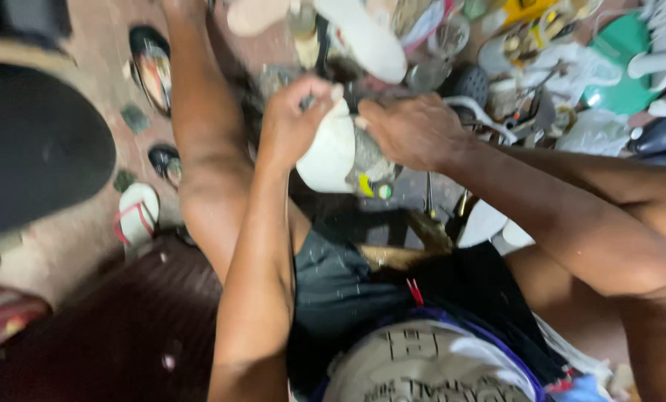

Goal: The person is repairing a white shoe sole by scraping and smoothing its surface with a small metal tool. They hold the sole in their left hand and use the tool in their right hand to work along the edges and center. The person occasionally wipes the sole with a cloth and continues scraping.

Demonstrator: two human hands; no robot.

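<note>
The left hand (pixel 294 119) is curled shut around the upper edge of a white, rounded shoe with a grey panel and a yellow-green spot (pixel 337 152), pinching it between thumb and fingers. The right hand (pixel 411 130) closes over the same shoe from the other side, its fingers pressed against the grey part. The shoe is held up between both hands, above the person's lap and in front of the knees; the picture is blurred, so finer details of the grip cannot be told.

Below the hands lies a dark cloth (pixel 340 283) across the lap, with a small red clip (pixel 415 292) on it. To the left, on the reddish floor (pixel 94 59), lie a white sandal with red straps (pixel 138 214) and a dark glossy shoe (pixel 153 67). Beyond the hands, a heap of pale shoes and soles (pixel 363 33) lies near a green plastic lid (pixel 620 67) and crumpled white bags (pixel 594 134).
</note>
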